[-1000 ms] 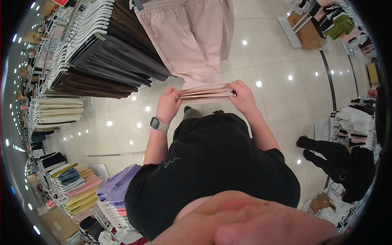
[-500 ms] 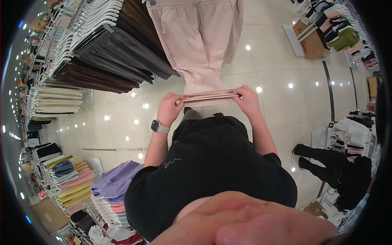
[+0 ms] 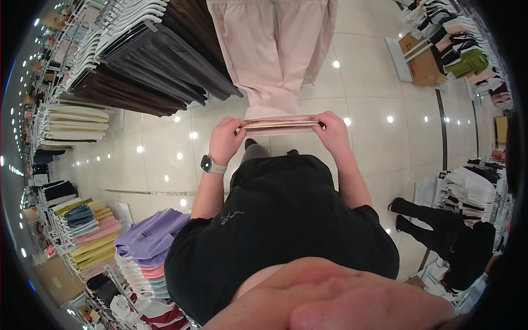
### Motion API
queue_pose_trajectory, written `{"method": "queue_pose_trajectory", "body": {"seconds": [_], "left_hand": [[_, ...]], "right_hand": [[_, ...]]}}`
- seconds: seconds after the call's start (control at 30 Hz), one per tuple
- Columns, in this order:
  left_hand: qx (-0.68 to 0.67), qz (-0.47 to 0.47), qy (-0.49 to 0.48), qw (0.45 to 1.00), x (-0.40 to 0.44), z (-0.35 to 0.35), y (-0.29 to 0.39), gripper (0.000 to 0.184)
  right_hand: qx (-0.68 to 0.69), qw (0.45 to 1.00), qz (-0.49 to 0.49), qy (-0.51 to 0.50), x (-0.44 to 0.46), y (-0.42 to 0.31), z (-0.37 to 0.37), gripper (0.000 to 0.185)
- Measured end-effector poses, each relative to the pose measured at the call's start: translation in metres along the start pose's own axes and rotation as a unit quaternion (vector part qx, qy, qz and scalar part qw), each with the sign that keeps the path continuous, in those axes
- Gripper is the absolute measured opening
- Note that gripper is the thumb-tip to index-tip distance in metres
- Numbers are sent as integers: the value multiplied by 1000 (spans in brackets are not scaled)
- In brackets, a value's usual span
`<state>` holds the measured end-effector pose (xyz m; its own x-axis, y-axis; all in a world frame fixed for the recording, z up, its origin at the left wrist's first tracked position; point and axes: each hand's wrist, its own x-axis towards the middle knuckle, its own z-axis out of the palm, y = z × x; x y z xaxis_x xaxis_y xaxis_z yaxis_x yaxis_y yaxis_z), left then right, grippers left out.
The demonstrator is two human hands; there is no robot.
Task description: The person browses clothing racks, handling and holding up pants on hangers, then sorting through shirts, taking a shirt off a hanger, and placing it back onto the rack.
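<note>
Left hand [image 3: 226,137] and right hand [image 3: 333,133] — clamped on the pink trousers [image 3: 272,60], 1 per side of the hem [image 3: 279,131].

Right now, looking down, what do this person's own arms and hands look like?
Short black sleeves leave both forearms uncovered. The left hand and right hand wear no gloves. A watch with a dark, squarish face and pale band circles the left wrist.
</note>
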<state>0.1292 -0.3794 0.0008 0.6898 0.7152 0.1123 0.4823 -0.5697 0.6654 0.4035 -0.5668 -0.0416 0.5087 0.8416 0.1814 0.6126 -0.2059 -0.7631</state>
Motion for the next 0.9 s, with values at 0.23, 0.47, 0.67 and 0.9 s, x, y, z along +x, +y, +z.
{"method": "queue_pose_trajectory", "body": {"seconds": [0.23, 0.47, 0.67, 0.9], "left_hand": [[19, -12, -17, 1000, -3, -1, -12, 12], [19, -46, -2, 999, -18, 17, -18, 8], [31, -45, -39, 998, -31, 24, -42, 9], [61, -51, -124, 989, -49, 53, -45, 12]], "right_hand": [[9, 996, -17, -83, 6, 3, 1, 15], [10, 997, -20, -76, 5, 9, 24, 11], [11, 979, -21, -203, 13, 31, 25, 11], [-22, 960, -189, -206, 12, 40, 48, 17]]}}
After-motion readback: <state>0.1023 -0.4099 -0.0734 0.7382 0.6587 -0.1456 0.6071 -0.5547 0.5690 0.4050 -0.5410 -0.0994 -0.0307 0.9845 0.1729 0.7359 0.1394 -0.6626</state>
